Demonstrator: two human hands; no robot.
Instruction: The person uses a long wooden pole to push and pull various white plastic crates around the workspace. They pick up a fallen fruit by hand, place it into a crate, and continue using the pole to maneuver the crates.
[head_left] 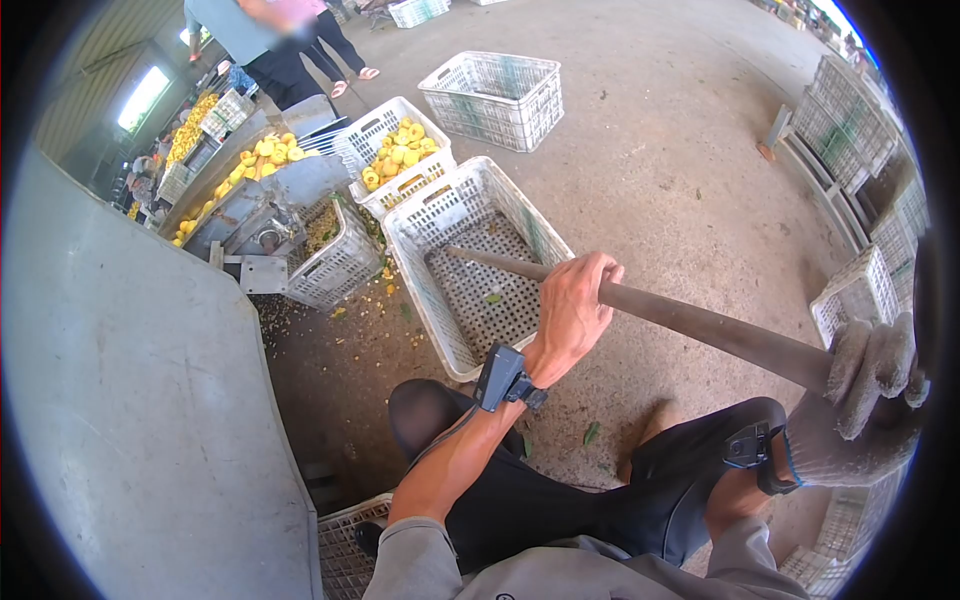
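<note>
My left hand (578,300), bare and with a dark device strapped at the wrist, is wrapped round a long wooden pole (700,328). My right hand (870,400), in a grey-white knitted glove, grips the same pole near its right end. The pole's thin end reaches over a white plastic crate (545,235) whose perforated floor shows, with a small green leaf on it. Behind that crate stands another white crate (365,190) holding yellow fruit (402,150).
A grey metal panel (150,380) rises at the left. Beyond it, a metal chute (290,185) carries yellow fruit above a crate of scraps (345,265). Another white crate (495,95) stands at the back; crates are stacked (840,125) at the right. Two people (250,45) stand at the top left.
</note>
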